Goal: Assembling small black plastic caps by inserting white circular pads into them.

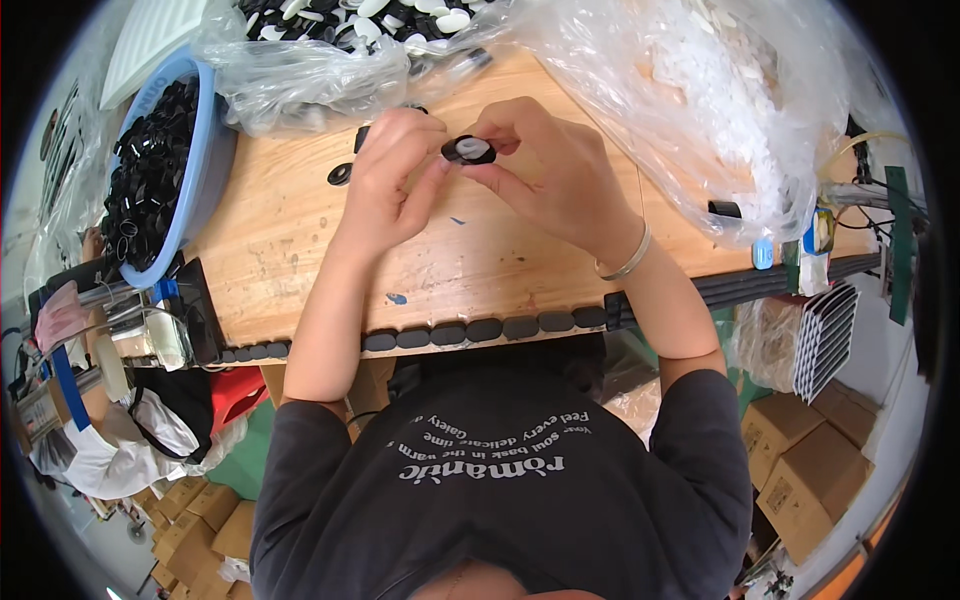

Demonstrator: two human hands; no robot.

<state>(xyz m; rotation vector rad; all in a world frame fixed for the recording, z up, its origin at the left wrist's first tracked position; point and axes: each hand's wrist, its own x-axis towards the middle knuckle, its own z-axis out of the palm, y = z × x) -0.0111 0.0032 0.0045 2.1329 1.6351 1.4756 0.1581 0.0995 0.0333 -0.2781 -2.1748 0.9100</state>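
Note:
Over the wooden table, a small black oval piece with a white oval insert (470, 150) is held up between my two hands. My right hand (565, 175) pinches it from the right, with thumb below and index finger above. My left hand (395, 180) is closed, its thumb and fingertips at the piece's left edge; the other fingers curl inward. A black oval ring (340, 174) lies on the table left of my left hand. Another dark piece (361, 138) shows partly behind that hand.
A blue basin (205, 160) heaped with black pieces stands at left. Behind my hands, a plastic bag (310, 95) holds black and white oval pieces; at right, another transparent bag (620, 90) holds white pieces. Black oval pads (450, 333) line the table's front edge.

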